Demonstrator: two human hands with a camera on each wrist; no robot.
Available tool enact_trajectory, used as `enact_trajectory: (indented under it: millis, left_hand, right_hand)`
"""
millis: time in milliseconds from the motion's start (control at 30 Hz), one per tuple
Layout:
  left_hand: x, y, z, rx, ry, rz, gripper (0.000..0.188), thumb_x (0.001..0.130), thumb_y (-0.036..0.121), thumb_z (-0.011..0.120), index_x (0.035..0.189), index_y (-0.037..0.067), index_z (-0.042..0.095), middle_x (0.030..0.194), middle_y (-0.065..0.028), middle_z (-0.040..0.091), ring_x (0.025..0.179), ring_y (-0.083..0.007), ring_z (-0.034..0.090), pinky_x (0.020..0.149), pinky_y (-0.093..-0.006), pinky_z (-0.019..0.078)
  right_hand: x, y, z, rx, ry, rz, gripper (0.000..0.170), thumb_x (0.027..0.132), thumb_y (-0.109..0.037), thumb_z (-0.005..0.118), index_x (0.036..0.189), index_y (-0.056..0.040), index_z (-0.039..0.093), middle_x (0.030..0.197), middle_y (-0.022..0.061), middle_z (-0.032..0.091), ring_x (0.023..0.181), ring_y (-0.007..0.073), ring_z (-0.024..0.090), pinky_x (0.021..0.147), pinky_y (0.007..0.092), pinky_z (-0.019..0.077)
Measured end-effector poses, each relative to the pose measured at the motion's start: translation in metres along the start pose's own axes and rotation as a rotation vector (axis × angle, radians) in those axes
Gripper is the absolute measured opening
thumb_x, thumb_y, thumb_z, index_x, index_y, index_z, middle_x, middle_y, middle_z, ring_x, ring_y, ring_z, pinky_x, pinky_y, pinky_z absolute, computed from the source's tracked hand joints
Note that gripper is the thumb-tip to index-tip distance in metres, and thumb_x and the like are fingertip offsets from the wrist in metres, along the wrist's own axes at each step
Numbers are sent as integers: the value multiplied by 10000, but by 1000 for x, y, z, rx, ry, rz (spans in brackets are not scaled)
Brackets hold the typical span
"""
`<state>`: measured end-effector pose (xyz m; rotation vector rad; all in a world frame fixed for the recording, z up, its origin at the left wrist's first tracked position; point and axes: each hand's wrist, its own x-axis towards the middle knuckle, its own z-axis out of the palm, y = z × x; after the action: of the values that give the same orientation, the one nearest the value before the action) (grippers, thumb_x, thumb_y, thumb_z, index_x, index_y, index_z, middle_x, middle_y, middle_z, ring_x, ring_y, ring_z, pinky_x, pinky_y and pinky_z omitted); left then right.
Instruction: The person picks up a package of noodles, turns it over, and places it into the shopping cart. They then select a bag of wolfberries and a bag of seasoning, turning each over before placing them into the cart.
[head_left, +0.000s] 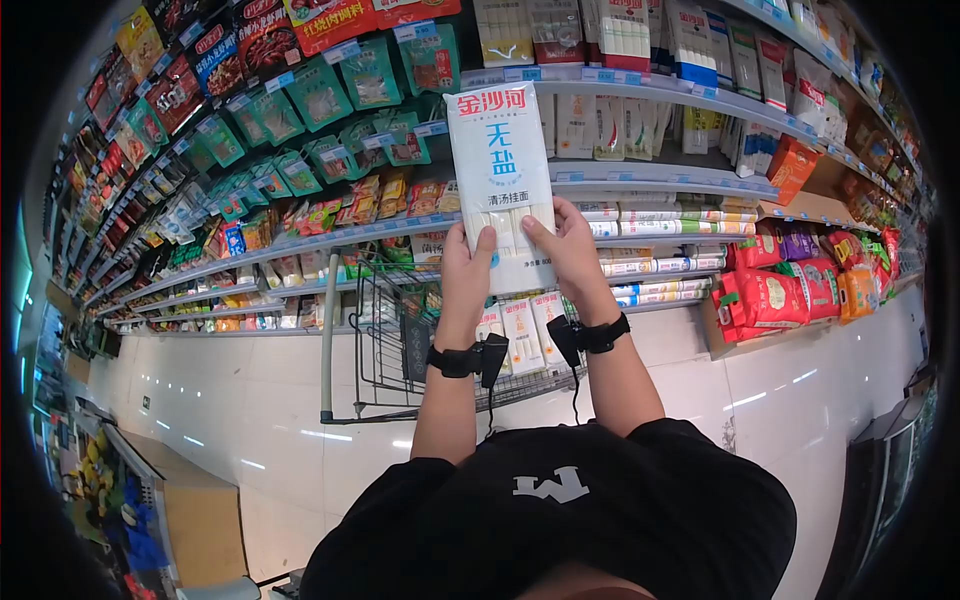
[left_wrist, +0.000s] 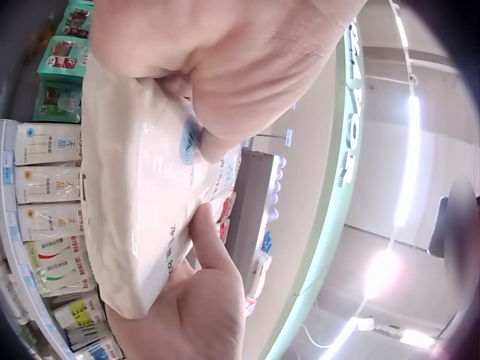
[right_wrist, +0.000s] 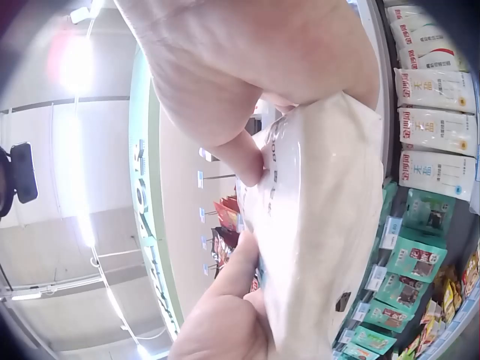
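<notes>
Between both hands point(head_left: 466, 268) point(head_left: 572, 252), a white packet point(head_left: 501, 160) reads “金沙河”.

Both forearms point(head_left: 448, 412) stretched forward, left hand point(head_left: 464, 270) and right hand point(head_left: 575, 252) gripping from opposite sides, facing each other, thumbs point(head_left: 486, 242) on the near side.

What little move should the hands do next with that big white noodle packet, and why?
Probably lower the white noodle packet toward the cart: the left hand and right hand both grip its lower part, the cart stands below them, and similar white packets seem to lie inside it.
</notes>
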<state>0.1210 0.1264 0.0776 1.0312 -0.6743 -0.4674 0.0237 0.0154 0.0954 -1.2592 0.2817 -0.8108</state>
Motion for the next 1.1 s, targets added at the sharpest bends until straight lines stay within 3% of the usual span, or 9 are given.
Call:
enact_trajectory:
  millis: [533,767,1100]
  left_hand:
    - [-31,0,23,-18,54,-9,383,885,116,658,1154,-60,450,1074,-147,631,926,-136,618,790,-256,506]
    - [-38,-3,27,-45,59,-51,359,889,101,649,1168,-38,469,1096,-122,632,949,-138,621,814,-261,505]
    - [-45,-1,31,-72,77,-46,340,891,87,642,1156,-38,469,1095,-124,631,950,-139,620,819,-264,501]
  right_hand:
    - [-27,-7,-16,54,10,18,487,848,-71,686,1242,69,435,1110,157,621,992,171,613,845,271,507]
    - [-36,-13,-17,12,25,-18,583,847,-65,684,1323,40,364,1151,163,603,1055,185,593,887,284,492]
    - [-41,-13,-19,10,11,-22,579,847,-86,690,1315,40,374,1181,165,584,1074,185,581,894,285,487]
